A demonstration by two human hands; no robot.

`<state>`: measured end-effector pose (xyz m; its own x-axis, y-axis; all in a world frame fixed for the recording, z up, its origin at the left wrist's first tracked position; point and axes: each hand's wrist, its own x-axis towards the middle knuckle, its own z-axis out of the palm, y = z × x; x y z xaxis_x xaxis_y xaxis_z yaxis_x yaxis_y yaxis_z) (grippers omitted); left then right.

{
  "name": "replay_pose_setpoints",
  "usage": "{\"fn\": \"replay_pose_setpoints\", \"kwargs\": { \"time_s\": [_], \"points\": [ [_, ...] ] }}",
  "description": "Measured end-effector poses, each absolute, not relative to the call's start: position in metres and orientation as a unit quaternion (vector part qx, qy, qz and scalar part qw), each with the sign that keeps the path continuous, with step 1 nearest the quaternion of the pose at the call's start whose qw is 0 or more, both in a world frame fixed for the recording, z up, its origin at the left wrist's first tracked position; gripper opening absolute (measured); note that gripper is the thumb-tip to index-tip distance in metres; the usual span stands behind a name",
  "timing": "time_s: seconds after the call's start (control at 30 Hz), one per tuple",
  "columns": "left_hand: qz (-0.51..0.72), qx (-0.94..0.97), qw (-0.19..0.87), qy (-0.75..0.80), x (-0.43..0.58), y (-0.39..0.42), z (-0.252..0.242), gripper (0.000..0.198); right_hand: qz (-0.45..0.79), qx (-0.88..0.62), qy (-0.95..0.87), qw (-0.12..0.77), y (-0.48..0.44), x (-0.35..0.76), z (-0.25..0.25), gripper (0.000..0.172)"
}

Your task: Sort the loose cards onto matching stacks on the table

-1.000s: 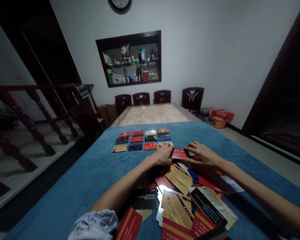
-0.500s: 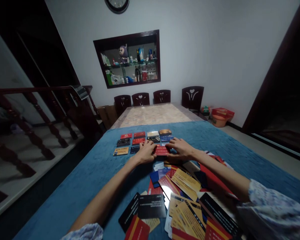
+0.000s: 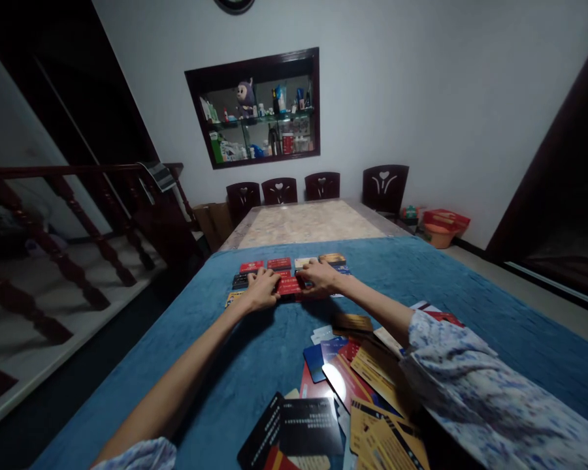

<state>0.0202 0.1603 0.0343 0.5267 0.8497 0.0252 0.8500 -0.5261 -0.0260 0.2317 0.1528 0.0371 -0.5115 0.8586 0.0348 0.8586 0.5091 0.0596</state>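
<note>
Between my two hands is a red card (image 3: 289,286), apparently a stack of them, held by its short edges over the rows of card stacks. The fingers of my left hand (image 3: 261,290) close on its left edge, and those of my right hand (image 3: 318,278) on its right edge. Around them lie a red card stack (image 3: 251,267), a second red stack (image 3: 279,263), a gold stack (image 3: 333,258), a black stack (image 3: 240,281) and a yellow card (image 3: 232,299). My hands hide part of the rows.
Nearer me spreads a loose pile with black cards (image 3: 311,421), gold cards (image 3: 387,447) and a blue card (image 3: 315,363), partly under my right sleeve. A blue cloth (image 3: 191,352) covers this end of the table. Chairs (image 3: 322,186) stand at the far end.
Both hands have moved left with the red card, from beside the front row to over it. My right forearm now reaches farther across the loose pile. The view has shifted slightly.
</note>
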Motion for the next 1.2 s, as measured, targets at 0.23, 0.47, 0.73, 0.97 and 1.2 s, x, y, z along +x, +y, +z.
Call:
{"fn": "replay_pose_setpoints", "kwargs": {
  "time_s": [0.23,0.47,0.73,0.97,1.2],
  "points": [
    [0.014,-0.859,0.028,-0.512,0.006,0.191,0.035,0.041,-0.037,-0.502,-0.864,-0.004,0.184,0.210,0.039,0.041],
    [0.028,-0.850,0.024,-0.525,0.005,0.212,0.030,0.042,-0.027,-0.514,-0.857,-0.016,0.205,0.200,0.035,0.040],
    [0.055,-0.844,0.014,-0.533,0.008,0.224,0.024,0.031,-0.014,-0.515,-0.856,-0.037,0.216,0.198,0.030,0.044],
    [0.071,-0.845,0.000,-0.530,0.010,0.233,0.023,0.025,0.006,-0.511,-0.857,-0.069,0.217,0.191,0.037,0.038],
    [0.074,-0.844,-0.007,-0.531,0.015,0.227,0.028,0.023,0.025,-0.529,-0.843,-0.089,0.222,0.186,0.039,0.042]
  ]
}}
